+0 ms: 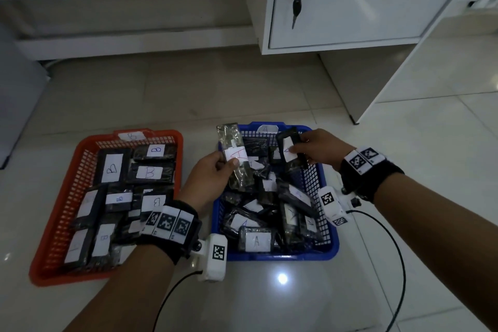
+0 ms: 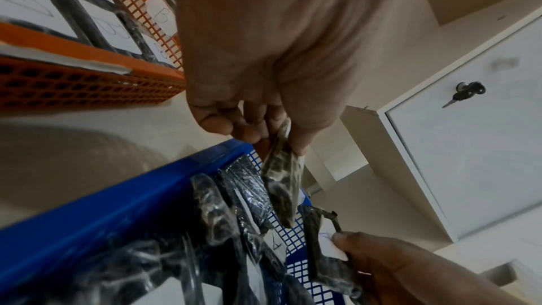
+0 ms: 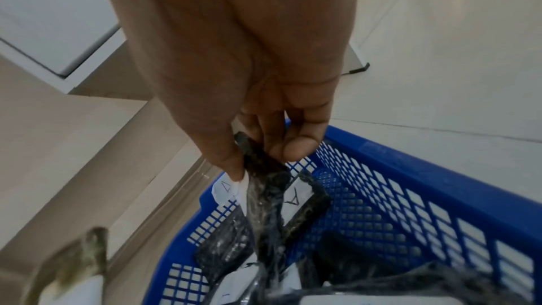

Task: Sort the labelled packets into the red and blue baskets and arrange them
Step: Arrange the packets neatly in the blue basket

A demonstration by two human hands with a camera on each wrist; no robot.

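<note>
My left hand [image 1: 215, 170] pinches a long dark packet [image 1: 237, 156] labelled A in red and holds it above the blue basket [image 1: 331, 248]. The same packet [image 2: 283, 184] hangs from my left fingers [image 2: 223, 124] in the left wrist view. My right hand [image 1: 318, 148] grips a second dark A packet [image 1: 289, 149] over the basket's far right part; the packet [image 3: 264, 171] shows under that hand in the right wrist view. Several A packets lie jumbled in the blue basket [image 3: 410, 171]. The red basket [image 1: 54, 224] on the left holds several B packets [image 1: 148, 172].
Both baskets sit on a pale tiled floor [image 1: 283, 304]. A white cabinet [image 1: 350, 3] with a key [image 1: 296, 8] in its lock stands behind the blue basket. Cables [image 1: 398, 264] run from the wrist cameras across the floor.
</note>
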